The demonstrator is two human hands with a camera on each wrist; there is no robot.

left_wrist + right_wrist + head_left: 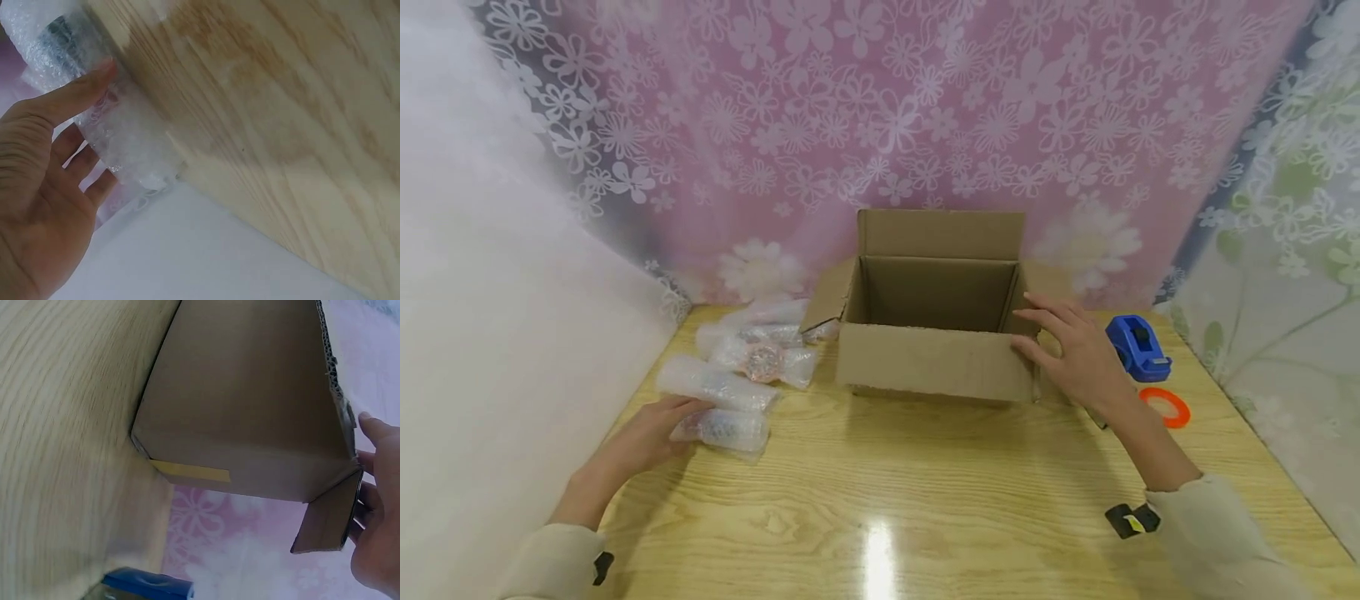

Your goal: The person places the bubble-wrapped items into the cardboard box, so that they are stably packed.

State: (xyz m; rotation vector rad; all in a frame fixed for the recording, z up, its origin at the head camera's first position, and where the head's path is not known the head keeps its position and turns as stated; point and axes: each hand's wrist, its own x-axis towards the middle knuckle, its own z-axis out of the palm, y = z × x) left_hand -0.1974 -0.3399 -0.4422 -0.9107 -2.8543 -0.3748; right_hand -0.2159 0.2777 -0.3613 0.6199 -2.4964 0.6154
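Note:
My left hand [651, 435] grips the left end of a bubble-wrapped roll-shaped item [730, 429] on the table. In the left wrist view the thumb [94, 87] lies across the wrap [128, 134], with the other fingers on its far side; what is inside is blurred by the plastic. An open cardboard box [936, 362] stands mid-table, its flaps spread. At its front right corner rests my right hand [1075, 358], fingers loosely spread over the rim. The right wrist view shows the box's side [237, 381] and that hand [381, 506] beside a flap [328, 519].
More bubble-wrapped pieces lie behind my left hand, among them a long roll [715, 383] and one with a pink round part [763, 362]. Right of the box are a blue tape dispenser [1138, 346] and an orange ring-shaped roll [1165, 407]. Flowered curtains [895, 108] enclose the table.

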